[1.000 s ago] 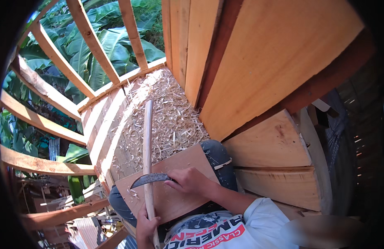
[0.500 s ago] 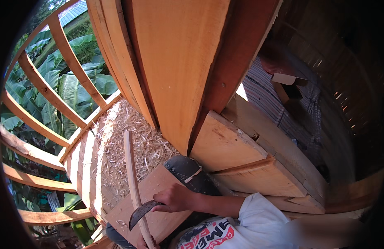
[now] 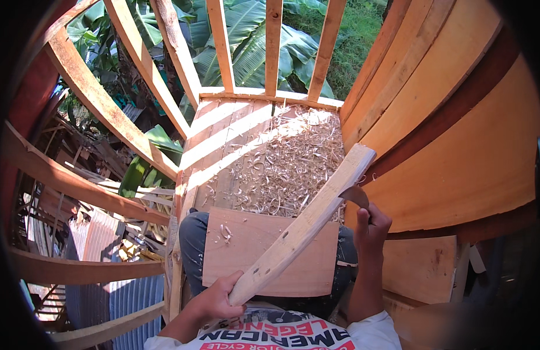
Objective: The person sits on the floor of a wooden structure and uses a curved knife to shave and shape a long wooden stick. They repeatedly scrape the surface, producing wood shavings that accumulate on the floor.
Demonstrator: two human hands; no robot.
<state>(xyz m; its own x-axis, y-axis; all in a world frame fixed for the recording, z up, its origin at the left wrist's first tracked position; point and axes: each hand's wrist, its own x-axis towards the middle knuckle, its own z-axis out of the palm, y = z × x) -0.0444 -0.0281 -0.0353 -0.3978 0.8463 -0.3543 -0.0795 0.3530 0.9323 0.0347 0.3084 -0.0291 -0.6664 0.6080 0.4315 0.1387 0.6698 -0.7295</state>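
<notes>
A long pale piece of wood [image 3: 308, 224] slants across my lap, its far end up to the right. Around its near end my left hand [image 3: 223, 296] is closed. My right hand [image 3: 373, 226] grips a knife with a curved dark blade [image 3: 356, 197], its handle hidden by the fingers. That blade rests against the wood's right edge close to the far end, where a thin curl stands out. Two or three small dark marks show on the wood's upper face. Beneath it, a flat brown board [image 3: 246, 245] lies across my thighs, with a few shavings on it.
Wood shavings [image 3: 281, 169] cover much of the plank floor [image 3: 223, 140] ahead. Slatted wooden railings [image 3: 272, 52] enclose the front and left, with banana leaves beyond. Tall wooden panels [image 3: 456, 169] stand close on the right. Corrugated sheets [image 3: 95, 256] and scrap wood lie outside, lower left.
My view has swung left toward the railing. The wood now tilts to the right with its broad face showing, and the knife has gone from its nearer part to the far end.
</notes>
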